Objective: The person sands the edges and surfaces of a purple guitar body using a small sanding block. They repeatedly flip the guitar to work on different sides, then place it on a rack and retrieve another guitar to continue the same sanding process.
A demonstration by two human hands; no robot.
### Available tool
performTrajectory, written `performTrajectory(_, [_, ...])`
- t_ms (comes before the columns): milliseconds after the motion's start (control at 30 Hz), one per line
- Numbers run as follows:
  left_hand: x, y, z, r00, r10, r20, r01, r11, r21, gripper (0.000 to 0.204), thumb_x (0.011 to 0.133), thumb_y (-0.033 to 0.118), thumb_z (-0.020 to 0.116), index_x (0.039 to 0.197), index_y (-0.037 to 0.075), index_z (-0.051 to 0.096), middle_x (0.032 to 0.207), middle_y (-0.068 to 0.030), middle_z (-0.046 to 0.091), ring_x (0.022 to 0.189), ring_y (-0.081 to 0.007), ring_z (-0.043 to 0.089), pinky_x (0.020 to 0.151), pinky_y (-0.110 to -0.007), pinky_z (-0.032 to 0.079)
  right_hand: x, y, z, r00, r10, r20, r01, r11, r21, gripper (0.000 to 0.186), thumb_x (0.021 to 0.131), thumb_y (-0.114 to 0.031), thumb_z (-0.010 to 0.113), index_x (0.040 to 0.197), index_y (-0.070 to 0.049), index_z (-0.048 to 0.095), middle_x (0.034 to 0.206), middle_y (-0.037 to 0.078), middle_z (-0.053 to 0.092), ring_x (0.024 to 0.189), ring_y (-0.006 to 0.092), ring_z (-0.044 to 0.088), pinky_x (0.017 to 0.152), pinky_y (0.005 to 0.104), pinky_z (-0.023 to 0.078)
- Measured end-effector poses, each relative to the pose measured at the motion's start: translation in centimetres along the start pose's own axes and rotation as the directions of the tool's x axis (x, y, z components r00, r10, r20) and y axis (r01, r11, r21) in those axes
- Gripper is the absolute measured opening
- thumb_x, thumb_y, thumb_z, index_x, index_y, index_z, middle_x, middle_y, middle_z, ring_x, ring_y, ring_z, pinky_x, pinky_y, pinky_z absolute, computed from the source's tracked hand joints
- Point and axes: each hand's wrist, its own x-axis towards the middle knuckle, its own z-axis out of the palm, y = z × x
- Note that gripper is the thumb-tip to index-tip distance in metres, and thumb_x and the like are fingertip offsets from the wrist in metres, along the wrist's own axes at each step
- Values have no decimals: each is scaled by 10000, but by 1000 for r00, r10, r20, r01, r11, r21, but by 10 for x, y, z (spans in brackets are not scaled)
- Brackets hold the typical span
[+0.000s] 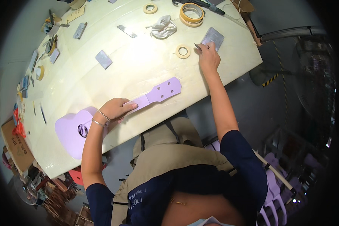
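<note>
A lilac ukulele body with neck and headstock (72, 130) lies on the pale table, its round soundhole showing and no strings on it. My left hand (116, 108) is wrapped around the neck near the body, thumb on top. At the table's right side, my right hand (209, 58) is closed with fingertips pinched on a small, thin dark piece (197, 46), whose kind I cannot make out. Just beyond these fingers lies a grey rectangular abrasive pad (214, 37), partly covered by the hand. A small roll of masking tape (182, 51) sits left of my right hand.
Farther back are a crumpled white cloth (164, 27), stacked tape rolls (192, 15), a metal scraper blade (127, 31) and a grey pad (104, 59). Assorted tools line the table's left side. A cardboard box (18, 145) stands beyond the left edge; lilac instrument parts (273, 199) stand lower right.
</note>
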Motion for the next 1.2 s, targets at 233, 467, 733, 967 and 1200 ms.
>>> performTrajectory(233, [17,82,18,846,225,-484,-528,482,-699,182,831,130,605,968,11,609,836,-35,569,672,-78,546,582,-205,444,-65,-73,-76,733,134,666,-674,15,739,347,785,-146,671,1055,30,542,907,49,606,808,98,550,687,239,435])
performTrajectory(467, [31,94,51,796,459,-394,-595,480,-644,251,844,98,574,1074,-4,571,1034,-80,538,648,-76,527,482,-179,414,-125,-101,-82,850,65,523,-511,-146,847,349,813,-138,645,1080,16,481,790,18,575,726,67,536,647,196,428])
performTrajectory(733, [23,97,66,779,485,-398,-583,325,-744,214,852,-24,506,1055,-75,545,1091,-171,570,842,-209,631,739,-268,528,-162,-91,-101,921,140,363,-389,347,854,209,916,-176,489,793,-12,527,631,7,508,543,42,449,470,177,336])
performTrajectory(967, [25,97,77,786,498,-366,-590,428,-685,209,853,-8,515,1049,-64,560,1090,-167,573,841,-189,623,727,-262,522,-163,-90,-95,973,176,151,-225,558,799,117,824,-112,594,742,-39,552,601,66,551,545,203,554,502,275,410])
performTrajectory(1200, [27,98,81,770,528,-358,-605,426,-673,207,859,-3,504,1050,-54,564,1116,-172,560,860,-180,615,755,-266,517,-163,-85,-96,988,122,92,-151,680,717,107,799,-100,604,726,-45,550,624,67,554,568,240,561,508,309,421])
